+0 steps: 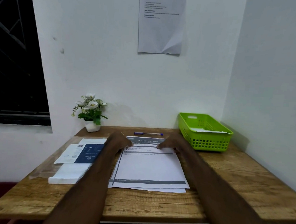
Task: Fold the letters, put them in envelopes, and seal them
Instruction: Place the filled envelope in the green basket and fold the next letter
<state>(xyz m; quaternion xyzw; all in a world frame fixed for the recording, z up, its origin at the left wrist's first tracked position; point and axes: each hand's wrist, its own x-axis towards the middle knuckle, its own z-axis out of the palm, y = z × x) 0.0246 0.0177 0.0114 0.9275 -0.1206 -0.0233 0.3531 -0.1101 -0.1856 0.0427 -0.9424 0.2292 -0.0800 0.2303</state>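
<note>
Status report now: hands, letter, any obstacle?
Left hand and right hand on the top letter, fingers at its far part. Letter flat, not folded. Pen just beyond, not blocking.

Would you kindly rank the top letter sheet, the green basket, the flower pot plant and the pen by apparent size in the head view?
1. top letter sheet
2. green basket, though it sits farther away
3. flower pot plant
4. pen

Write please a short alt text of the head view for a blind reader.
Both hands, left hand and right hand, hold the far end of a printed letter on a wooden table. Envelopes lie left, a green basket right.
</note>
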